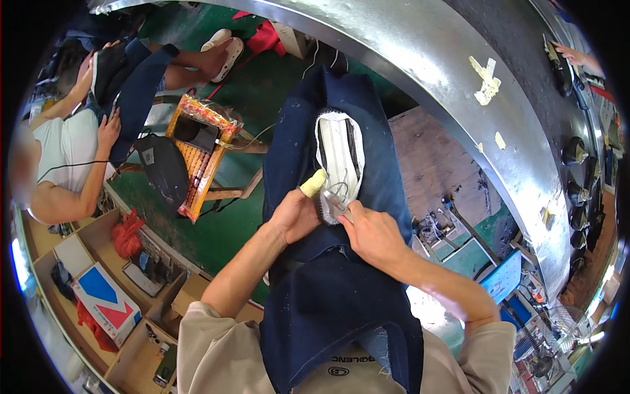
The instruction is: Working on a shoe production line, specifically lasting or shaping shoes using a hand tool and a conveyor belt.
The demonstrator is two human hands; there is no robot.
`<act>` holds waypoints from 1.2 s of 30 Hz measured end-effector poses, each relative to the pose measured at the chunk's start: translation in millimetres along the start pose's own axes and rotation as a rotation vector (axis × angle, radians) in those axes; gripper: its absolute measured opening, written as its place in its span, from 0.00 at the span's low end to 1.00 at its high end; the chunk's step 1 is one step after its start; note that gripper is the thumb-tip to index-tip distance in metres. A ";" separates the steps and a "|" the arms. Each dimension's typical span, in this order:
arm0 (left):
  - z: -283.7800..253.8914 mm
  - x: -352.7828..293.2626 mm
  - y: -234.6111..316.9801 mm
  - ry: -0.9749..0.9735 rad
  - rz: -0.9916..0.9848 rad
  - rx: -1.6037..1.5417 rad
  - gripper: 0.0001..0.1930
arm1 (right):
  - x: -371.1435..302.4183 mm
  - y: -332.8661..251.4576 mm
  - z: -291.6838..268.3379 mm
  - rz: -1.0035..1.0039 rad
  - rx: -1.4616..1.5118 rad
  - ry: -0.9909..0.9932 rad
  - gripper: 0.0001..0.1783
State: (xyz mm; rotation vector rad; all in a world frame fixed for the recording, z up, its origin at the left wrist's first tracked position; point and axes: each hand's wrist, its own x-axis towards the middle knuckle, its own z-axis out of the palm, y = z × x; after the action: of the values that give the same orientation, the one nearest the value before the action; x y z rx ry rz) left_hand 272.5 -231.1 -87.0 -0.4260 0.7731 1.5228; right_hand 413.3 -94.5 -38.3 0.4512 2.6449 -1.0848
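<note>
A dark blue denim garment (315, 282) lies over my lap and runs up over a white lit board (338, 154) that shows through an oval hole in the cloth. My left hand (293, 215) presses on the denim at the hole's lower left edge; its thumb wears a yellow cover (314, 183). My right hand (369, 233) grips a small metal tool (335, 203) whose tip works at the frayed white threads on the hole's lower rim.
A curved metal table edge (459, 111) arcs across the top and right, with black objects (575, 152) on it. At left a seated person (72, 144) faces a stool holding a phone (195, 133) and an orange packet. Cardboard boxes (105, 302) sit lower left. Another person's hand (572, 55) reaches in at top right.
</note>
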 end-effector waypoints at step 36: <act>26.6 -6.8 -6.4 0.311 0.711 1.408 0.33 | 15.4 31.4 -96.3 -0.147 -0.253 -0.110 0.16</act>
State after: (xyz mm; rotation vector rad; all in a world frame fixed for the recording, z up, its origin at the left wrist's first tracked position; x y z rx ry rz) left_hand 284.4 -217.9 -65.1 0.7626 2.1332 1.1313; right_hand 400.4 -1.8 3.2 0.1444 2.7003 -0.7723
